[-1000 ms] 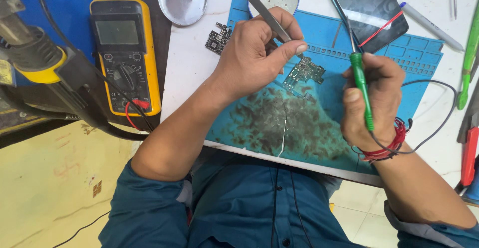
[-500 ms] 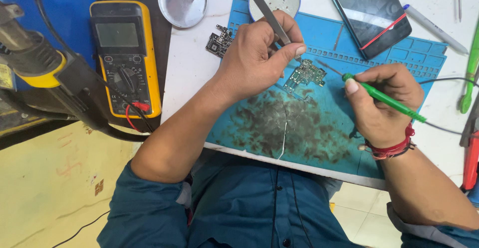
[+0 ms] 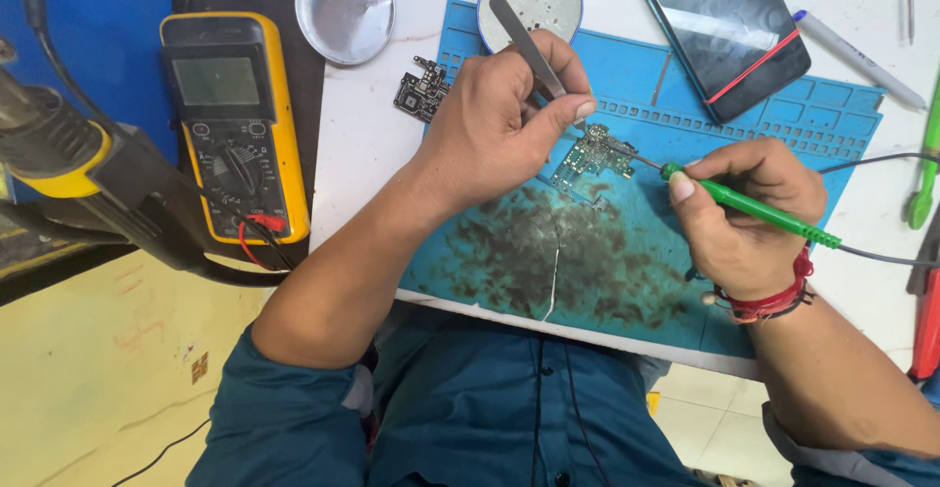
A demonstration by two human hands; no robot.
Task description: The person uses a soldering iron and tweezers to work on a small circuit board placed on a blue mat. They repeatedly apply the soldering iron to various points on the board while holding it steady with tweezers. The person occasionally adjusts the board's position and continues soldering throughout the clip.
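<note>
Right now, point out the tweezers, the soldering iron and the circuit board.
tweezers (image 3: 529, 48), head view, on the bare metal shank above the left hand.
soldering iron (image 3: 759, 208), head view, on the green handle.
circuit board (image 3: 592, 157), head view, on its green face.

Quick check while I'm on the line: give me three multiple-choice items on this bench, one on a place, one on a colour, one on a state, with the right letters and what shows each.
1. Where does the yellow multimeter lie?
A. off the blue mat's left edge
B. on the phone
C. under the mat

2. What colour is the soldering iron handle in the right hand?
A. red
B. green
C. black

3. What is the left hand doing?
A. resting open
B. gripping tweezers over the small circuit board
C. holding the phone

Answers: A, it sits left of the mat; B, the handle is green; B, fingers pinch the tweezers above the board.
</note>
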